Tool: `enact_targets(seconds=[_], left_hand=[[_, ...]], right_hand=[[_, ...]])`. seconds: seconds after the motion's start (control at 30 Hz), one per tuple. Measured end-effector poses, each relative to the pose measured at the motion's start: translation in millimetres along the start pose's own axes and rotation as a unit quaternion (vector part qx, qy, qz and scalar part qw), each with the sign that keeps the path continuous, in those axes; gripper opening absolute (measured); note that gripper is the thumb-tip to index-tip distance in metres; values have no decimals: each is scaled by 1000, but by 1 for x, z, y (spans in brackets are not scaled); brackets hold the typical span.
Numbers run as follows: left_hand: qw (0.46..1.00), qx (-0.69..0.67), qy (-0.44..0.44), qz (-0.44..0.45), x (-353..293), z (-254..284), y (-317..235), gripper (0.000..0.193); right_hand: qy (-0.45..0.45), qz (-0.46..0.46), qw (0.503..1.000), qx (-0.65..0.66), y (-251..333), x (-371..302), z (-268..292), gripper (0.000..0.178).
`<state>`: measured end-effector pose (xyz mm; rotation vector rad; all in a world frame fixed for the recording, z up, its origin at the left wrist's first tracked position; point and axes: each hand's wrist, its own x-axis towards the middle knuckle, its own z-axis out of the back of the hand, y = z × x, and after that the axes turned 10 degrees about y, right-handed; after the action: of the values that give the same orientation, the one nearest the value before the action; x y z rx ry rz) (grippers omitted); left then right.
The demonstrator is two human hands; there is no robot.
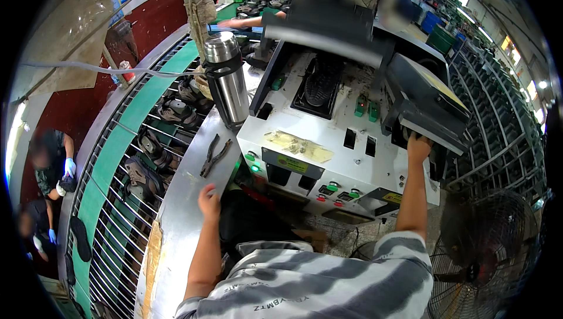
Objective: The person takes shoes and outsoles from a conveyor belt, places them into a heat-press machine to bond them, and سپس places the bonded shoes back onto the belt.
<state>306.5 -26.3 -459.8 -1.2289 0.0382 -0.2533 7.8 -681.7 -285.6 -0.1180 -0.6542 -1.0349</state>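
My right arm reaches to the right station of a white two-station press machine. There my right hand is at the front edge of a black hinged lid, its fingertips hidden in the gap under it. My left hand hovers by the metal table's edge, loosely curled with the thumb apart and nothing in it. Just beyond it lie dark-handled pliers. In the left station's recess sits a dark shoe, sole facing up; the black lid above it is raised and blurred.
A steel thermos stands on the metal table. Left of it runs a roller conveyor with a green belt and several shoes. Co-workers are at the left and far side. A caged fan and shoe racks stand right.
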Motion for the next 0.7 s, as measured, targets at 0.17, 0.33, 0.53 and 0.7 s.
enact_targets(seconds=[0.17, 0.33, 0.53, 0.7], left_hand=[[975, 85, -175, 106, -73, 88, 15, 33], [964, 55, -245, 92, -114, 129, 73, 14], [948, 154, -266, 85, -104, 115, 51, 12], [957, 121, -254, 65, -106, 118, 57, 11]], right_hand=[[261, -239, 935, -28, 16, 95, 11, 82], [273, -275, 921, 32, 29, 106, 17, 92], [124, -294, 939, 128, 43, 55, 49, 97], [10, -260, 948, 182, 49, 7, 66, 92]])
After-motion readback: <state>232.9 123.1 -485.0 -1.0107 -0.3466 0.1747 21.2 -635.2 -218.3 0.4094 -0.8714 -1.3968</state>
